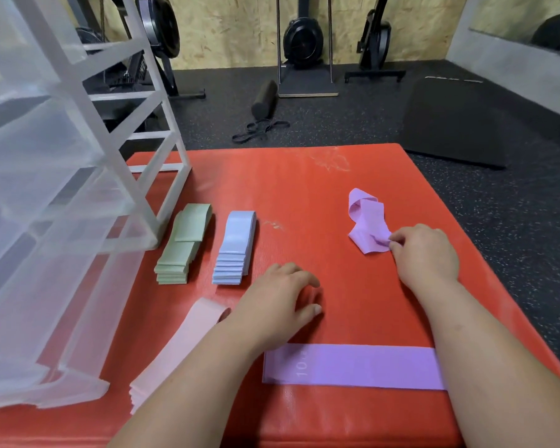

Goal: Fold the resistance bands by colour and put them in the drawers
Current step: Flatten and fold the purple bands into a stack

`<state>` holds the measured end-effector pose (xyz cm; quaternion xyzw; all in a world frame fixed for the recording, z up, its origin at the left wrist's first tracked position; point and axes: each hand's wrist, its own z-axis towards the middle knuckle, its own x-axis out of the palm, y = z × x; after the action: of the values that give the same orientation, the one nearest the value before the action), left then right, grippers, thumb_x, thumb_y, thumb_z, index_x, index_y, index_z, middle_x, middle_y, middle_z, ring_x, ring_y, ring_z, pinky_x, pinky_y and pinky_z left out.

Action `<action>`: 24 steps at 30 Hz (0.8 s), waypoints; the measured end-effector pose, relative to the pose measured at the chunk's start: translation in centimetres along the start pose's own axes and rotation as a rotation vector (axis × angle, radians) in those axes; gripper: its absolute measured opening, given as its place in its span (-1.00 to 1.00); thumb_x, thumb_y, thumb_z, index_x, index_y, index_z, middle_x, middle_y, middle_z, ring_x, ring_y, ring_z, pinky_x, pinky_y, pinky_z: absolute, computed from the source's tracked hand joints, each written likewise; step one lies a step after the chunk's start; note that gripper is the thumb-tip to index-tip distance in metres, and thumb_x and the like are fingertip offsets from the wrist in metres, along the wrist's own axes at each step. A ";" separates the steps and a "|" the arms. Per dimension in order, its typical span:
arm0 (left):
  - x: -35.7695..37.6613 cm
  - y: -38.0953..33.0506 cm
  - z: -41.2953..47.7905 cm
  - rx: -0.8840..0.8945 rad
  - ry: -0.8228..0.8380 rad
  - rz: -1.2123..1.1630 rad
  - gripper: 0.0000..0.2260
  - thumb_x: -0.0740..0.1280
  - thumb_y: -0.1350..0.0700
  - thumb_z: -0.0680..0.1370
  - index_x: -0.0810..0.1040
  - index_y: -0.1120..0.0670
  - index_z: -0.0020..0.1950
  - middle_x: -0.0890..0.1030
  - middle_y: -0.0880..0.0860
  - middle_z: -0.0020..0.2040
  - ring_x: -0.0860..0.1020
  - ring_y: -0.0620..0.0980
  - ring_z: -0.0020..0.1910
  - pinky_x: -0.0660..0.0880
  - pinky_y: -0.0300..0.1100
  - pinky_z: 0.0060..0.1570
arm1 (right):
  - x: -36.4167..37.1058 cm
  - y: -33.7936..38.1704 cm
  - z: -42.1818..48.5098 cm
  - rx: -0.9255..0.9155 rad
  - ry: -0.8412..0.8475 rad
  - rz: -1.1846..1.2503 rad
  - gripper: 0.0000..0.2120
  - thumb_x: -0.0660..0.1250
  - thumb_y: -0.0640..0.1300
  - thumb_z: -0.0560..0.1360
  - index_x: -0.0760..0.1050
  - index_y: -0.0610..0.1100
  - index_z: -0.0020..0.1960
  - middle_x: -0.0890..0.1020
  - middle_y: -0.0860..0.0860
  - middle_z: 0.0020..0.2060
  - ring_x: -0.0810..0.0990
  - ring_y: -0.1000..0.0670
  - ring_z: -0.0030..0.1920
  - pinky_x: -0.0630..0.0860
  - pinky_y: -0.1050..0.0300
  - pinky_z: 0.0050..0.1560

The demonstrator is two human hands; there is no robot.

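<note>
Right hand (425, 253) pinches crumpled purple band (367, 226) — band just beyond its fingertips.

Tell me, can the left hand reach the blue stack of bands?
Probably yes: the left hand lies empty on the red mat beside the blue stack, nothing between. The right hand pinches a crumpled purple band.

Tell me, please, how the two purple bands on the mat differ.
The far band lies twisted and crumpled; the near band lies flat and straight. The right hand pinches the far band; no hand grips the near band. Printed digits show only on the near band. Both are purple and lie on the red mat.
</note>
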<state>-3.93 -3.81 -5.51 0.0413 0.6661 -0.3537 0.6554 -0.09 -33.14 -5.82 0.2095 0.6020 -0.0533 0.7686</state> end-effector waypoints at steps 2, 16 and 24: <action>-0.2 0.0 -0.1 -0.012 0.002 -0.015 -0.66 0.44 -0.14 0.58 0.57 -0.13 0.33 0.56 -0.09 0.22 0.51 0.03 0.23 0.48 0.03 0.27 | -1.5 0.3 -0.3 -0.044 -0.031 0.116 -0.85 0.38 -0.05 0.61 0.70 0.05 0.11 0.63 -0.07 0.08 0.54 -0.23 0.11 0.51 -0.06 0.05; -1.4 -3.4 0.6 -0.048 -0.327 -0.315 -0.72 0.45 -0.03 0.62 0.60 -0.12 0.33 0.60 -0.18 0.20 0.57 -0.22 0.09 0.51 -0.19 0.14 | -10.9 1.7 -6.8 -0.133 -0.032 0.755 -0.89 0.54 -0.13 0.52 0.72 0.05 0.01 0.74 0.14 -0.18 0.67 0.19 -0.18 0.59 0.17 0.00; -0.9 -7.0 1.2 0.022 -0.287 -0.527 -0.50 0.50 -0.08 0.60 0.48 -0.11 0.52 0.55 -0.23 0.41 0.51 -0.25 0.36 0.49 -0.14 0.36 | -11.7 1.4 -8.8 -0.197 -0.028 0.923 -0.92 0.44 -0.09 0.61 0.69 -0.07 -0.01 0.74 0.07 -0.18 0.70 0.09 -0.13 0.63 0.07 0.03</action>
<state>-6.40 -9.32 -1.67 -0.1762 0.5506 -0.5213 0.6278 -10.73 -30.51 3.96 0.3805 0.4378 0.3484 0.7363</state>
